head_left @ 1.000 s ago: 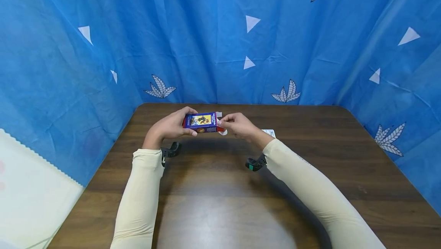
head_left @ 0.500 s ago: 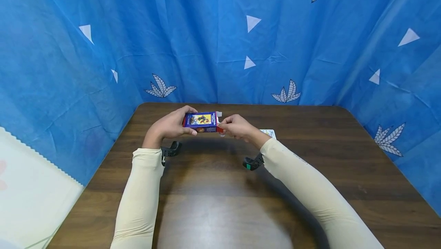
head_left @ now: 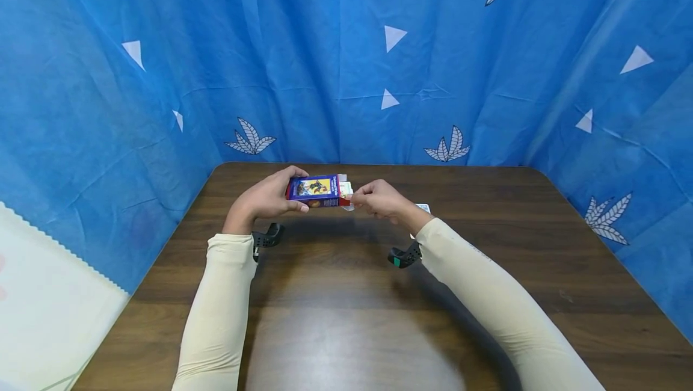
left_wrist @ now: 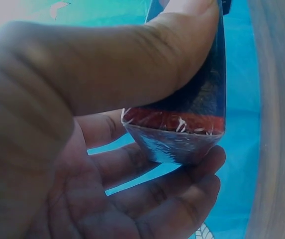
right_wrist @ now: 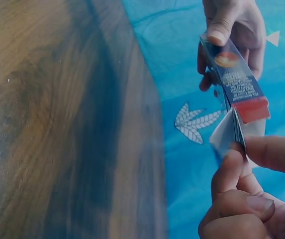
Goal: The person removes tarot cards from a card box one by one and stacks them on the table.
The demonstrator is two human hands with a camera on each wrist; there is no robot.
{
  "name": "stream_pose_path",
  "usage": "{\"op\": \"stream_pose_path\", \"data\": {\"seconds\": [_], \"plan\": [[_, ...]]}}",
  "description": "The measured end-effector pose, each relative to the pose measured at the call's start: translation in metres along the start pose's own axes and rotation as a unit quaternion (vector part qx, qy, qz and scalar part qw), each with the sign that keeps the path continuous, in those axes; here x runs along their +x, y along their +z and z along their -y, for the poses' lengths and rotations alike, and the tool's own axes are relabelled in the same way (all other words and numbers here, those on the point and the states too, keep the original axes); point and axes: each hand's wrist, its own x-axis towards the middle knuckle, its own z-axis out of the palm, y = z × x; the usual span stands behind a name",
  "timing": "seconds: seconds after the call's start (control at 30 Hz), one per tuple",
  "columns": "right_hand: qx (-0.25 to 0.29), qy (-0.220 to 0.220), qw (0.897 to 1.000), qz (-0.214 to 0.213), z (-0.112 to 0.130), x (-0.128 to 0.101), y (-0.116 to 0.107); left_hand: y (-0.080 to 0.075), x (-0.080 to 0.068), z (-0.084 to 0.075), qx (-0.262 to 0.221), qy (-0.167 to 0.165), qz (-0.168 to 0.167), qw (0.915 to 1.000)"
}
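Shifted slightly rightward, the right hand now pinches the open white flap of the card box, gripped by the left hand above the table.

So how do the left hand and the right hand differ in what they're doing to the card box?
The left hand wraps the closed end of the card box, thumb on one face and fingers on the other; the right hand only pinches with its fingertips at the open end. The left hand grips the box body; the right hand works at the white flap. Both are raised above the table, in cream sleeves.
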Motion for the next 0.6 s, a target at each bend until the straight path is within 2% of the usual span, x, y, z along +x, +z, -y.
{"op": "stream_pose_path", "data": {"seconds": [0.23,0.6], "plan": [[0.019,-0.008,1.000,-0.003,-0.007,-0.002,-0.007,0.001,0.002,0.001,0.002,0.000,-0.004,1.0000],[0.115,0.014,0.991,-0.067,-0.026,-0.006,-0.037,-0.001,0.001,0.003,0.003,-0.010,-0.006,0.9999]]}}
